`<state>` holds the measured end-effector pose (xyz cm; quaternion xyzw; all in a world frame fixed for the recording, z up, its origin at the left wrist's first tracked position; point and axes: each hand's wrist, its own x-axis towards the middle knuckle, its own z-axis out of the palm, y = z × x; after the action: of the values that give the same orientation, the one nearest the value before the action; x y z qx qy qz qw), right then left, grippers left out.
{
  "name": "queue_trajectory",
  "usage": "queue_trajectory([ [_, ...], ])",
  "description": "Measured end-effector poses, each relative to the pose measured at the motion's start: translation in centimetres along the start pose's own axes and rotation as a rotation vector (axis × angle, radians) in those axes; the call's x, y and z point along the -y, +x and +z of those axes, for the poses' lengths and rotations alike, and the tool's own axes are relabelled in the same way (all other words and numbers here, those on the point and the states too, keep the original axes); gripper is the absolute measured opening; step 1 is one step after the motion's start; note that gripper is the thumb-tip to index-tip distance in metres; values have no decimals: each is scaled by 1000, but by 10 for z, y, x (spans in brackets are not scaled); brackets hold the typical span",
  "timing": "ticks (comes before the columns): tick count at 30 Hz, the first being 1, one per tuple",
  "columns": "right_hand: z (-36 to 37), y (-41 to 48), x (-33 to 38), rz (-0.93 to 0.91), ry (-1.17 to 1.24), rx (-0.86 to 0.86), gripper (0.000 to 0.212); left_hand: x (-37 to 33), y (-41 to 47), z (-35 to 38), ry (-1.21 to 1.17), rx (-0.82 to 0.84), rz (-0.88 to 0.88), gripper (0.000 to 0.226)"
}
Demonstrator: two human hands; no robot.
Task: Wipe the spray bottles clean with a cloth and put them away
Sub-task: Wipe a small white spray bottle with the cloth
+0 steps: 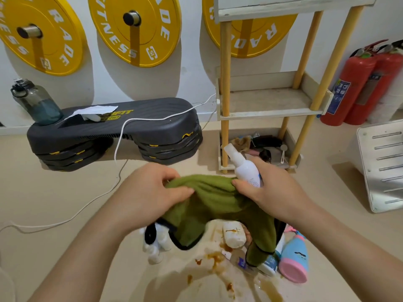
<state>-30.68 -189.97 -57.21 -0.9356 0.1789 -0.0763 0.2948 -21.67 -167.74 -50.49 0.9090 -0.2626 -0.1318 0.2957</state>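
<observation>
A green cloth (214, 203) with a black hem hangs between both hands. My left hand (152, 188) pinches its left upper edge. My right hand (266, 188) grips a white spray bottle (244, 166), tilted with its nozzle up and left, and its thumb also pins the cloth's right edge. Under the cloth, on the floor, lie more bottles: a cream one with brown stains (234, 234), small white ones (156, 247) and a pink and blue one (295, 260). The cloth hides part of them.
Brown spilled liquid (216, 260) stains the beige floor below the bottles. A white and yellow shelf rack (268, 101) stands ahead. A black step platform (113, 136) with a grey water bottle (36, 101), a white cable (118, 149), red fire extinguishers (357, 83) and a white panel (383, 166) surround it.
</observation>
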Motion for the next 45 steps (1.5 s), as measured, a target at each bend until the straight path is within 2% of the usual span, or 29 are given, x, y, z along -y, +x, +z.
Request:
queue_trajectory([
  [2, 0, -3, 6, -40, -56, -13, 42, 0, 3, 2, -510, -10, -70, 14],
  [4, -1, -7, 16, -79, -123, -32, 48, -1, 5, 6, -903, 9, -124, 21],
  [6, -2, -11, 28, -109, -185, -59, 50, -2, 6, 12, -1189, 87, -113, 36],
  [7, -2, -13, 34, -121, -198, -69, 50, -4, 5, 15, -1240, 125, -83, 38],
  [9, -2, -15, 43, -135, -183, -63, 45, -7, 5, 24, -1194, 101, -11, 35],
  [12, -4, -16, 46, -170, -40, 35, 42, -6, 7, 31, -1162, 10, 56, 44],
  [15, -11, -14, 44, -210, 217, 196, 34, 4, 10, 17, -1356, 149, 103, 69],
  [17, -14, -12, 42, -215, 350, 248, 29, 11, 12, 7, -1335, 205, 102, 81],
  [20, -11, -12, 41, -203, 441, 174, 22, 9, 8, 4, -1180, 242, 95, 66],
  [23, -7, -15, 44, -204, 390, 112, 27, 1, 5, 9, -1049, 186, 37, 53],
  [27, -3, -20, 49, -220, 411, 127, 33, 0, 3, 14, -806, -45, 117, 35],
  [29, -4, -19, 48, -195, 434, 120, 32, 2, 3, 11, -759, -58, 162, 16],
  [30, -5, -19, 48, -189, 429, 108, 31, 2, 2, 9, -751, -33, 167, 14],
  [32, -3, -20, 49, -193, 361, 64, 35, 1, 2, 13, -806, -30, 126, 29],
  [36, 4, -30, 66, -210, 220, -84, 33, -15, 2, 43, -1025, -162, 88, 29],
  [38, 5, -34, 72, -214, 151, -104, 31, -19, 3, 54, -1127, -176, 84, 33],
  [41, 15, -35, 72, -269, -212, -247, 30, -30, -1, 57, -1198, -159, 59, 27],
  [44, 24, -34, 73, -285, -197, -363, 16, -40, -4, 64, -1275, -168, -54, 23],
  [45, 27, -33, 71, -268, -197, -345, 17, -41, -4, 66, -1284, -178, -72, 24],
])
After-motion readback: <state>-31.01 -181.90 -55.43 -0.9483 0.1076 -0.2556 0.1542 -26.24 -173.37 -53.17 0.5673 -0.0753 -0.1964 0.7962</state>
